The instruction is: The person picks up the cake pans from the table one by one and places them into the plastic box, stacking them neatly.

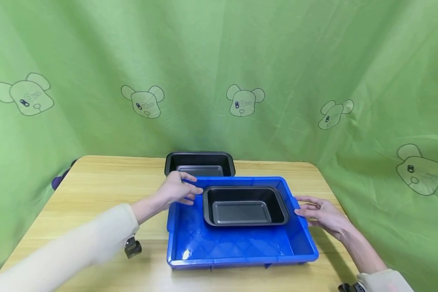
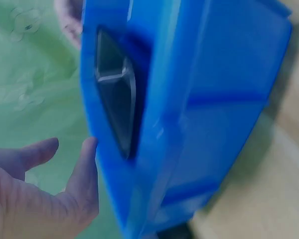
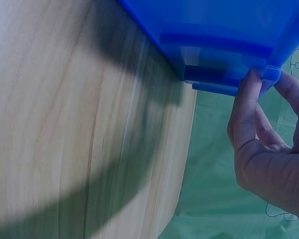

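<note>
A blue plastic tray (image 1: 233, 247) stands on the table with a dark loaf pan (image 1: 241, 213) in its rear part. In the head view my left hand (image 1: 179, 188) is over the tray's left rear corner, fingers spread, fingertips close to the pan's left rim; contact cannot be told. The left wrist view has that hand (image 2: 45, 194) with thumb and finger apart and nothing between them. At the tray's right side my right hand (image 1: 325, 215) pinches the rim. In the right wrist view, digits of this hand (image 3: 274, 149) lie on both sides of the rim.
A second dark loaf pan (image 1: 200, 159) stands behind the tray, its front partly hidden. The wooden table (image 1: 106, 182) extends to both sides. A green curtain (image 1: 204, 48) with mouse-like drawings hangs around the table's back and sides.
</note>
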`<state>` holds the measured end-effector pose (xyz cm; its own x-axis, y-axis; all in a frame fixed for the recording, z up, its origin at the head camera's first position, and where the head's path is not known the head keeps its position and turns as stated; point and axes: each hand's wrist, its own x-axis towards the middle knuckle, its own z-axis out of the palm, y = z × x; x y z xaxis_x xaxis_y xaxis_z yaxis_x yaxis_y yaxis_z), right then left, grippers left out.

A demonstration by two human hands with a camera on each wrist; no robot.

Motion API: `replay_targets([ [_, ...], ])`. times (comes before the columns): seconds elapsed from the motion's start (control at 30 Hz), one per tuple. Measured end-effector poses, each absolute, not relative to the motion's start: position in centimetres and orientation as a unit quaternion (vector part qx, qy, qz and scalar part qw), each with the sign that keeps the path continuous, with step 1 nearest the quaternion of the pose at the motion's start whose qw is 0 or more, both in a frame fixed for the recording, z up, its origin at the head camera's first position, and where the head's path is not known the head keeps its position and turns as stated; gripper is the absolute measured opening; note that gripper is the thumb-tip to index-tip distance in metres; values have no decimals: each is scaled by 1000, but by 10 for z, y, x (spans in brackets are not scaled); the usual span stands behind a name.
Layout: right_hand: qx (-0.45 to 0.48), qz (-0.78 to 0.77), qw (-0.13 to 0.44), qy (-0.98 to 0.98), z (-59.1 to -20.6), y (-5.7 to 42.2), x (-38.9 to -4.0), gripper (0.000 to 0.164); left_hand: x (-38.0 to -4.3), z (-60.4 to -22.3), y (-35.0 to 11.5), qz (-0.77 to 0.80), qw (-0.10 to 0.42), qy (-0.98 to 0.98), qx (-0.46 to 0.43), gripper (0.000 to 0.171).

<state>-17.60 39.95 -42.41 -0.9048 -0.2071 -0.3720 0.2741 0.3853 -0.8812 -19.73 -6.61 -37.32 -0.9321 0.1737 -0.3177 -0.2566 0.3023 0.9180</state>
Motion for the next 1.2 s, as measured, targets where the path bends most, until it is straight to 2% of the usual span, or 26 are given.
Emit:
replay_targets([
  [0.53, 18, -561, 221, 797, -425, 401, -177, 73, -226, -337, -130, 599, 171, 782, -35, 57],
  [0.73, 20, -563, 221, 796, -425, 401, -176, 73, -240, -349, -152, 582, 154, 797, -50, 56],
  [1.03, 19, -563, 222, 796, -426, 402, -177, 73, -255, -382, -167, 587, 164, 791, -61, 58],
  [1.2, 17, -567, 221, 793, -427, 402, -177, 73, -266, -404, -172, 594, 136, 790, -70, 55],
])
